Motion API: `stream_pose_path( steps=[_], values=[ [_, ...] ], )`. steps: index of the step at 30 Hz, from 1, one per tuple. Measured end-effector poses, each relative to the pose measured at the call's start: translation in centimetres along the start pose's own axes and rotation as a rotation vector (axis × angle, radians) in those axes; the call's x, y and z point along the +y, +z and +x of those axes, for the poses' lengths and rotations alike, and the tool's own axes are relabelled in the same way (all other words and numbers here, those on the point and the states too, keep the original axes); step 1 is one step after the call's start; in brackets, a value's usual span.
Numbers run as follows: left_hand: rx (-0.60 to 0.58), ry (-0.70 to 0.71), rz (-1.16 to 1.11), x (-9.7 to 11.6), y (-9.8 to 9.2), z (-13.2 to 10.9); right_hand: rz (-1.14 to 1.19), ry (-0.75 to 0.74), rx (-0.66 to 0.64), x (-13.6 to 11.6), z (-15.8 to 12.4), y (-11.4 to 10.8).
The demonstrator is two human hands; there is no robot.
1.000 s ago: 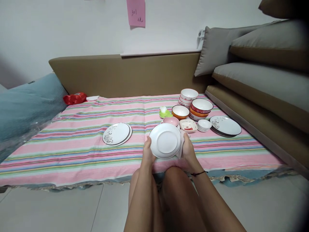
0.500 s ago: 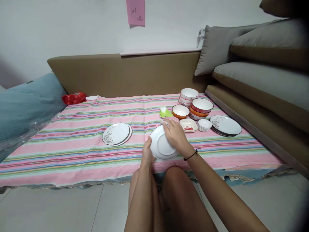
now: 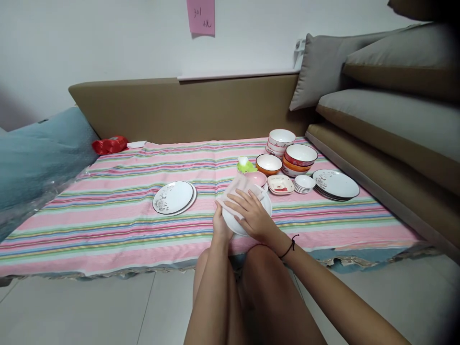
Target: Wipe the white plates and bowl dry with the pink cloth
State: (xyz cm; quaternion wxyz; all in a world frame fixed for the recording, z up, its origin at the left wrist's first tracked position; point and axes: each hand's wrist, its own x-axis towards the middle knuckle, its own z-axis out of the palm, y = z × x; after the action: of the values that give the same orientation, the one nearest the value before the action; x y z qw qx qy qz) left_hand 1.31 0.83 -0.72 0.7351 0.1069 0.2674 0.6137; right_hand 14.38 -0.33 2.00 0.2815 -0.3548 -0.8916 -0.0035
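My left hand (image 3: 222,223) grips the left edge of a white plate (image 3: 235,225), held tilted above my knees with its pale underside toward me. My right hand (image 3: 253,215) holds a thin white tissue (image 3: 236,188) against the plate, its fingers spread over the sheet. The tissue covers the plate's upper left part and reaches past its rim. Just beyond the plate stands a pink bowl (image 3: 257,179). To the left, a white plate with a grey floral print and dark rim (image 3: 176,195) lies on another white plate (image 3: 192,201).
Right of centre are a cream square dish (image 3: 280,184), small white bowls (image 3: 304,182), orange-and-white bowls (image 3: 269,164), stacked bowls (image 3: 301,155), and floral plates (image 3: 336,183). A green-and-white item (image 3: 245,165) is behind. Cushions (image 3: 388,115) border the right; a red bundle (image 3: 110,144) sits far left.
My right hand has moved from the plate's upper edge onto its surface, fingers now spread. The tissue, earlier bunched under the fingers, is opened out over the plate.
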Motion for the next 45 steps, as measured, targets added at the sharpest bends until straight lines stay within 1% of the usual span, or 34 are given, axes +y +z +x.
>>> stream_pose_path(
  steps=[3, 6, 10, 13, 14, 15, 16, 19, 20, 21, 22, 23, 24, 26, 28, 31, 34, 38, 40, 43, 45],
  values=[
    [-0.043, 0.003, -0.009, 0.6, 0.2, -0.3, -0.03, -0.045, -0.022, -0.3, -1.5, 0.3],
    [-0.07, -0.006, -0.001, 0.8, 0.4, -0.4, -0.071, -0.059, -0.017, -0.3, -2.4, 0.6],
    [-0.068, -0.055, 0.021, 0.7, 0.6, -0.5, -0.094, -0.08, -0.007, 0.3, -2.3, 0.5],
    [-0.06, -0.053, 0.014, 0.4, 0.7, -0.5, -0.092, -0.098, -0.012, 1.0, -1.5, 0.2],
    [-0.064, -0.046, 0.01, 0.2, 0.7, -0.5, -0.087, -0.065, 0.002, 1.3, -1.2, 0.1],
    [-0.07, -0.042, 0.007, 0.1, 0.7, -0.4, -0.076, -0.001, 0.034, 1.6, -0.9, 0.1],
    [-0.076, -0.045, 0.01, 0.0, 0.7, -0.4, -0.055, 0.095, 0.089, 2.0, -0.6, 0.2],
    [-0.064, -0.068, 0.045, -0.2, 0.4, -0.1, 0.091, 0.456, 0.323, 3.0, 0.3, 0.7],
    [-0.051, -0.07, 0.061, -0.3, 0.3, 0.0, 0.141, 0.544, 0.382, 3.1, 0.7, 0.9],
    [-0.041, -0.068, 0.077, -0.3, 0.2, 0.1, 0.174, 0.592, 0.414, 3.1, 1.0, 1.1],
    [-0.036, -0.063, 0.087, -0.3, 0.2, 0.1, 0.185, 0.594, 0.411, 3.0, 1.4, 1.2],
    [-0.038, -0.056, 0.09, -0.4, 0.2, 0.1, 0.173, 0.553, 0.374, 2.7, 1.7, 1.2],
    [-0.043, -0.044, 0.085, -0.4, 0.2, 0.1, 0.147, 0.48, 0.311, 2.3, 2.0, 1.2],
    [-0.048, -0.005, 0.055, -0.3, 0.3, 0.0, 0.085, 0.297, 0.165, 1.4, 2.5, 1.0],
    [-0.03, 0.04, 0.012, -0.2, 0.4, -0.3, 0.025, 0.147, 0.061, 0.6, 2.6, 0.8],
    [-0.002, 0.06, -0.044, 0.1, 0.6, -0.7, -0.042, 0.012, 0.005, -0.1, 1.8, 0.9],
    [0.022, 0.05, -0.081, 0.6, 0.7, -1.0, -0.093, -0.085, -0.028, -0.6, 0.0, 1.5],
    [0.123, 0.035, -0.097, 1.2, 0.6, -0.8, -0.15, -0.148, -0.06, -0.9, -3.1, 1.8],
    [0.134, 0.02, -0.099, 1.3, 0.6, -0.5, -0.177, -0.143, -0.065, -0.6, -4.8, 1.7],
    [0.137, 0.074, -0.13, 1.2, 0.5, 0.0, -0.209, -0.072, -0.043, 0.2, -6.5, 1.9],
    [0.137, 0.114, -0.15, 1.0, 0.5, 0.3, -0.218, 0.026, -0.002, 0.5, -6.8, 2.4]
  ],
)
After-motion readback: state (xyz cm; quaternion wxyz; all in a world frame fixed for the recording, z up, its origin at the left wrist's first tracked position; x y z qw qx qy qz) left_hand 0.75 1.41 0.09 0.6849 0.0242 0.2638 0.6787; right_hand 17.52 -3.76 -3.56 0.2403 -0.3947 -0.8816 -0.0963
